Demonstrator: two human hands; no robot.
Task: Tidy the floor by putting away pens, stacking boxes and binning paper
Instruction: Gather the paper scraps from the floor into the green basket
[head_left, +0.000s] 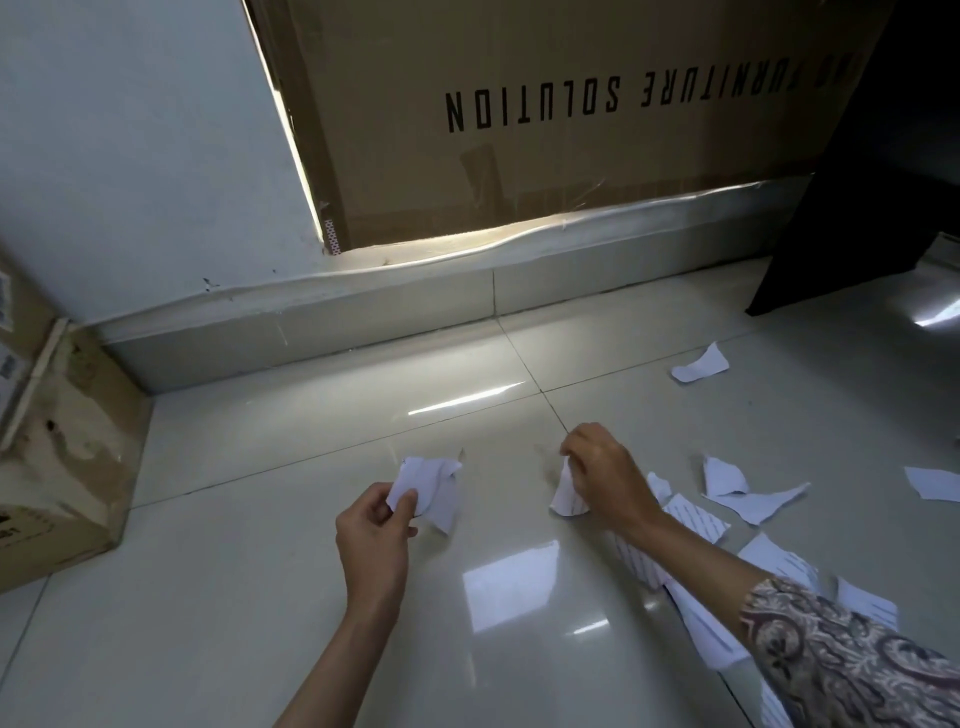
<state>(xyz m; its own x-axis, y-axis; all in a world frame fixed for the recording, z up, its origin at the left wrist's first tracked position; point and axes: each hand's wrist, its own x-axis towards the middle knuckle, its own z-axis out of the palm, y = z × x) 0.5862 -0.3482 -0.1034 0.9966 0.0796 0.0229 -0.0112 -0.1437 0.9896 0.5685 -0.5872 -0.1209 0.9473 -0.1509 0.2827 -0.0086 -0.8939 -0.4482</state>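
head view: crumpled paper scraps (428, 491) in left hand (371, 540), glossy tiles (260, 597)

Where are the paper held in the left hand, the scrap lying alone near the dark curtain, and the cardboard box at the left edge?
Paper in left hand (428, 486), head view, middle of the crumpled sheet.
Lone scrap (700, 365), head view, its centre.
Cardboard box (62, 452), head view, its worn side face.

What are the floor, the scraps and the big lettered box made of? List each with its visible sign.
Floor: glazed tile, seemingly ceramic; glossy reflections, grout lines.
Scraps: thin paper; torn edges, printed lines.
Big lettered box: brown cardboard, matt; clear tape strips.
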